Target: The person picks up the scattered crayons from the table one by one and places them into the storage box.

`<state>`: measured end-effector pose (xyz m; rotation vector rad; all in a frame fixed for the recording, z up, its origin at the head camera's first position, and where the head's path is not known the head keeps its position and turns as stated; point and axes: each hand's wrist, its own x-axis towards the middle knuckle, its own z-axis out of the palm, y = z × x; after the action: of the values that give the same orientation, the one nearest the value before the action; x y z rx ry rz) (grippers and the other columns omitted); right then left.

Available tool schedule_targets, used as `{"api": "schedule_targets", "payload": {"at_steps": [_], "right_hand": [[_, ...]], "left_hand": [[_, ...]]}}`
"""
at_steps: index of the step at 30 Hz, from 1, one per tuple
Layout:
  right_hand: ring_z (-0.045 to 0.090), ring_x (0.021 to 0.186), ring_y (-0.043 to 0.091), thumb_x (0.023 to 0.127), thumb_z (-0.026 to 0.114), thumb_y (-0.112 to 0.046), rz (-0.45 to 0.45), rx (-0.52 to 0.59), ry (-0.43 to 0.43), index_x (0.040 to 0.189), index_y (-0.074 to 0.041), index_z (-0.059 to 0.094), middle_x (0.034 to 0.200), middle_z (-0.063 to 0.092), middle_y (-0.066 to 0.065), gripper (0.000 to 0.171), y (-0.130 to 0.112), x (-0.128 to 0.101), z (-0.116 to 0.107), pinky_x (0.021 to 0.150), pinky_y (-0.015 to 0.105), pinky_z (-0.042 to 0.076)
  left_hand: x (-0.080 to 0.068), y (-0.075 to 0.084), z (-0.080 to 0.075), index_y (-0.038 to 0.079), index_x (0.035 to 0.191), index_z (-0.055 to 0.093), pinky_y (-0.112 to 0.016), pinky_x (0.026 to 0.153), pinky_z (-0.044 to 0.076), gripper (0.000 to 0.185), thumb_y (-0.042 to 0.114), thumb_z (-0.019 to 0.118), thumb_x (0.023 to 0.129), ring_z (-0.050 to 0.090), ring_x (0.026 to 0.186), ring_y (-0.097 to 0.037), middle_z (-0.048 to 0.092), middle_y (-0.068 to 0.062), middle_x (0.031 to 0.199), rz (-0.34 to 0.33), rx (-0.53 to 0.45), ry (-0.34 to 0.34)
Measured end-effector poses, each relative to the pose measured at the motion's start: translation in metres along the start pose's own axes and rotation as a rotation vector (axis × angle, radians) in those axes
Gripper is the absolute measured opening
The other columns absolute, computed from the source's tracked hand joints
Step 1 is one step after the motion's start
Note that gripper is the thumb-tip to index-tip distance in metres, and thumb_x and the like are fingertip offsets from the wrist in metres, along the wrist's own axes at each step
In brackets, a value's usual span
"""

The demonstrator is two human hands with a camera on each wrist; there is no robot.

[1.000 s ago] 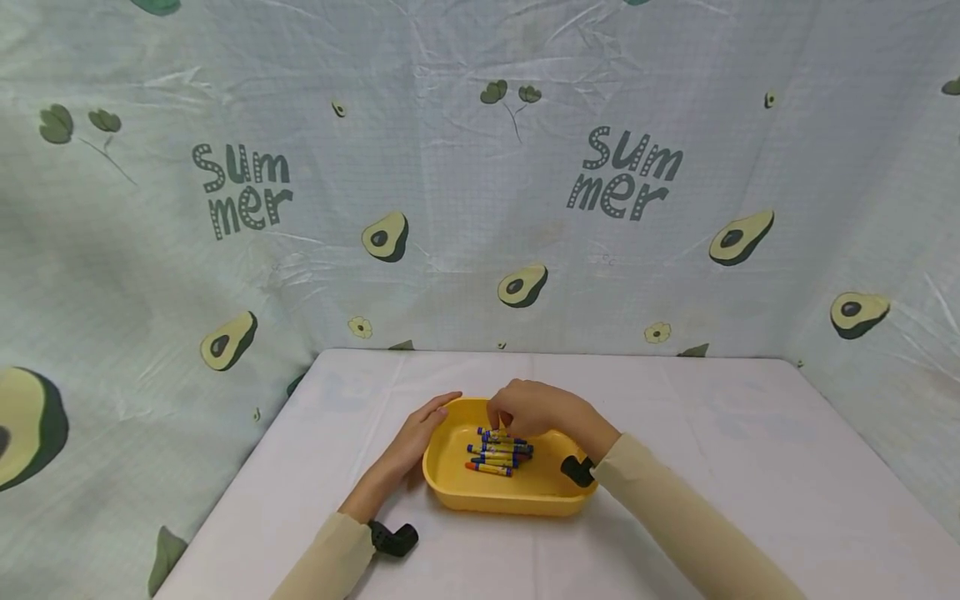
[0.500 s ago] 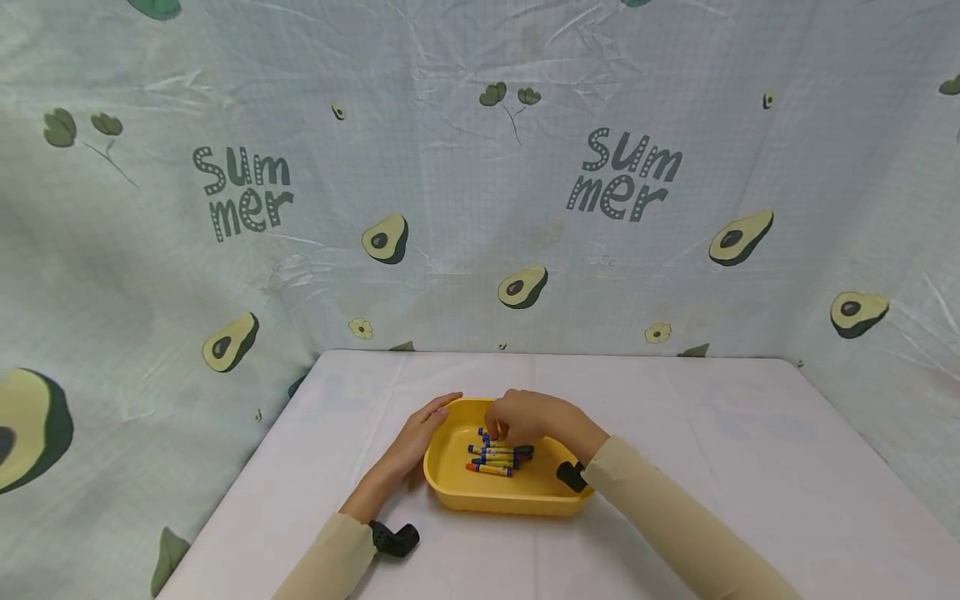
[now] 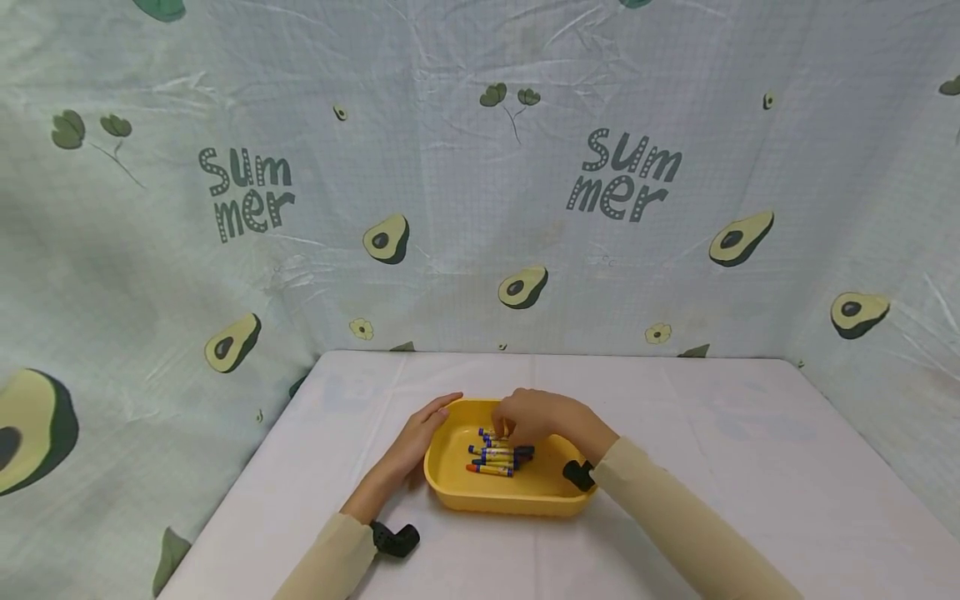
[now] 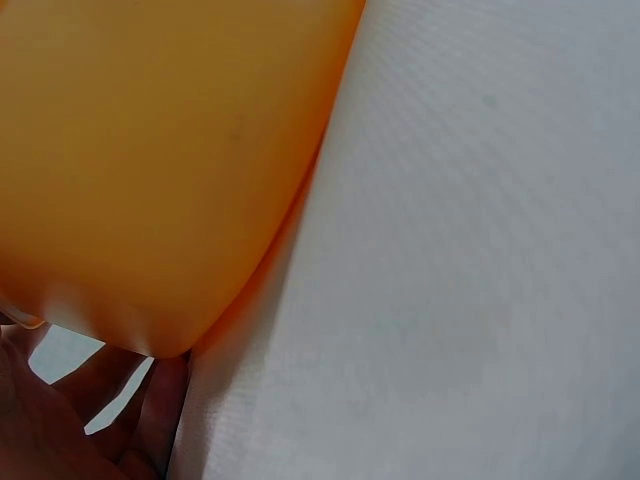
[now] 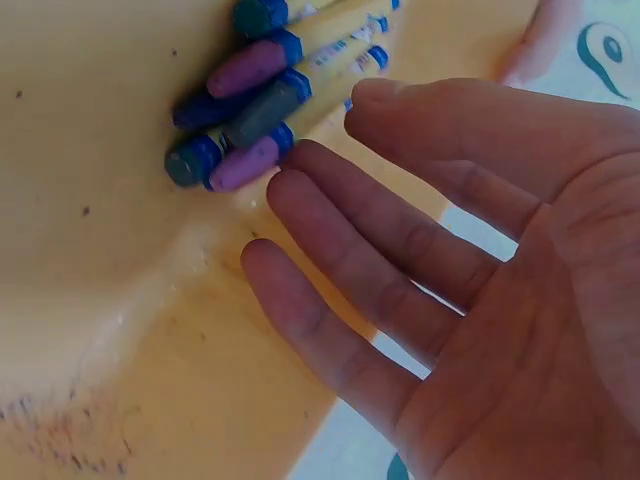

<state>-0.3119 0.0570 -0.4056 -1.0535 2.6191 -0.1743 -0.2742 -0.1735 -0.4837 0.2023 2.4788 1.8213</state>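
Observation:
A yellow plastic tray (image 3: 510,504) stands on the table with several wax crayons in it. My left hand (image 3: 411,440) rests along the tray's left side, fingers extended. In the left wrist view its fingers (image 4: 160,405) touch the lower outside wall. My right hand (image 3: 536,417) reaches down into the tray over the pile's far end. In the right wrist view the fingers are loosely extended, tips right beside a purple-tipped crayon (image 5: 248,165). An orange-tipped crayon (image 3: 491,470) lies nearest the front. The right hand hides part of the pile in the head view.
A white cloth covers the table (image 3: 697,467). A pale curtain (image 3: 450,167) printed with avocados hangs behind it and at both sides. Black wrist cameras are on both forearms, the right one (image 3: 577,473) over the tray's right end.
My right hand has dropped slightly lower over the crayons, shifting left and then back right. The crayons at the far end lie slightly differently. The left hand stays at the tray's side.

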Motion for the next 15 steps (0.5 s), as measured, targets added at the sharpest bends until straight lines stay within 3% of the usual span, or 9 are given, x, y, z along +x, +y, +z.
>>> {"api": "schedule_targets", "payload": {"at_steps": [10, 15], "right_hand": [[0.059, 0.091, 0.015, 0.095, 0.073, -0.018, 0.031, 0.042, 0.060, 0.111, -0.015, 0.076, 0.099, 0.070, -0.003, 0.017, 0.022, -0.035, -0.022, 0.088, 0.035, 0.058], [0.060, 0.089, 0.015, 0.096, 0.070, -0.017, 0.031, 0.044, 0.073, 0.114, -0.014, 0.075, 0.100, 0.071, 0.000, 0.019, 0.041, -0.055, -0.035, 0.081, 0.032, 0.060]], "left_hand": [[0.002, 0.000, 0.000, 0.018, 0.155, 0.048, -0.054, 0.121, 0.040, 0.045, 0.027, 0.035, 0.113, 0.052, 0.143, -0.033, 0.049, -0.013, 0.159, 0.018, -0.002, -0.017], [0.000, 0.001, -0.001, 0.019, 0.155, 0.048, -0.054, 0.121, 0.041, 0.045, 0.027, 0.035, 0.113, 0.052, 0.142, -0.033, 0.049, -0.013, 0.159, -0.001, -0.008, -0.011]]}}
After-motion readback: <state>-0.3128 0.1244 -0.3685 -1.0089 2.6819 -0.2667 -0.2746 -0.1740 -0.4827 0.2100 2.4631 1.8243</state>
